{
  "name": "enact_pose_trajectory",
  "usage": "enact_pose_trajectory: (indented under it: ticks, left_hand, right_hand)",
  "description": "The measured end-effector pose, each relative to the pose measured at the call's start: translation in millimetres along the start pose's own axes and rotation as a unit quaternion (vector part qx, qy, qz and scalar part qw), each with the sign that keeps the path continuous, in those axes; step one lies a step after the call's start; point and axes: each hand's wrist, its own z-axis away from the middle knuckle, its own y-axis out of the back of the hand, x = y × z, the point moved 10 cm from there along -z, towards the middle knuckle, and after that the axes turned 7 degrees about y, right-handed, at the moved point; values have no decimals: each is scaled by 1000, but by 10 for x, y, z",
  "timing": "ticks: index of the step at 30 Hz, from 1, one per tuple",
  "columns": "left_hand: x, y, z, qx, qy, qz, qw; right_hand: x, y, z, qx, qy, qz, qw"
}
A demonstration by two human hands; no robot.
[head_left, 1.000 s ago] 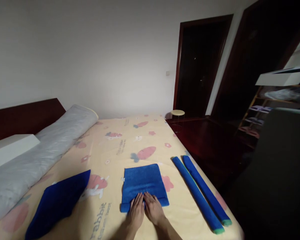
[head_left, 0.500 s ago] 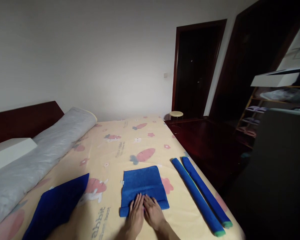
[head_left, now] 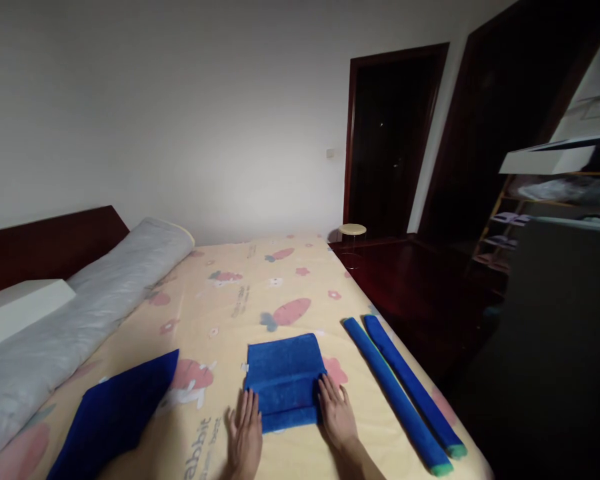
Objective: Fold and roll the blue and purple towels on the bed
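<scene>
A blue towel (head_left: pixel 286 373) lies on the bed in front of me, its near edge folded over into a thick band. My left hand (head_left: pixel 247 430) rests flat at the towel's near left side, fingers stretched forward over the edge. On the opposite side my right hand (head_left: pixel 338 412) lies with outstretched fingers on the right edge. Neither hand grips the cloth. To the right are two long rolled blue towels (head_left: pixel 397 393) side by side, with green ends. Another blue cloth (head_left: pixel 117 413), darker looking, is spread at the left.
The bed sheet (head_left: pixel 215 347) is cream with carrot and rabbit prints. A grey rolled quilt (head_left: pixel 95 287) and a white box-like object (head_left: pixel 27 303) lie along the headboard (head_left: pixel 55 240). Beyond the bed's right edge stand a round stool (head_left: pixel 353 229) and a shoe rack (head_left: pixel 497 233).
My hands have moved apart from the middle of the folded band, the left to the towel's left edge and the right to its right edge.
</scene>
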Motion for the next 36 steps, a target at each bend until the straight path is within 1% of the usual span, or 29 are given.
enact_pose_trajectory:
  ticks: [2, 4, 5, 7, 9, 11, 13, 15, 17, 19, 22, 26, 29, 32, 34, 36]
  left_hand:
    - [354, 54, 64, 5, -73, 33, 997]
    - [665, 76, 146, -19, -134, 74, 988]
    - [762, 77, 183, -40, -151, 95, 983]
    - [828, 62, 243, -94, -166, 131, 973]
    - [739, 47, 288, -146, -166, 159, 962]
    - [527, 50, 303, -169, -146, 178, 959]
    - [262, 77, 287, -153, -107, 191, 964]
    - [43, 105, 271, -118, -69, 198, 971]
    - [-60, 104, 263, -93, -54, 191, 976]
    - [-53, 66, 250, -95, -59, 168, 979]
    - [-26, 27, 186, -105, -58, 122, 985]
    - [-75, -6, 106, -126, -42, 91, 987]
    - [-108, -42, 110, -131, -47, 93, 986]
    - [-114, -3, 154, -90, -51, 105, 989]
    - [-120, 48, 209, -53, -38, 110, 992]
    - [-124, 88, 289, -30, -21, 116, 993]
  right_hand:
    - [-405, -75, 6, -25, 76, -27, 996]
    - [-764, -138, 52, -54, 148, -56, 986]
    - [-864, -149, 81, -62, 167, -67, 982]
    - [-909, -127, 144, -66, 185, -79, 977]
    - [-797, -60, 209, -59, 189, -79, 977]
    - [-624, 37, 273, -41, 193, -72, 978]
    - [-447, 141, 331, -12, 190, -61, 980]
    - [-330, 210, 383, 15, 194, -46, 980]
    - [-278, 227, 421, 33, 205, -22, 978]
    - [-248, 205, 431, 43, 209, 10, 977]
    - [-194, 172, 399, 60, 186, 49, 979]
    - [-182, 170, 355, 86, 158, 51, 982]
    - [-208, 206, 340, 107, 144, 42, 983]
    - [-265, 263, 356, 117, 148, 37, 981]
    - [-285, 308, 392, 115, 142, 30, 983]
    - [-294, 347, 455, 105, 131, 21, 986]
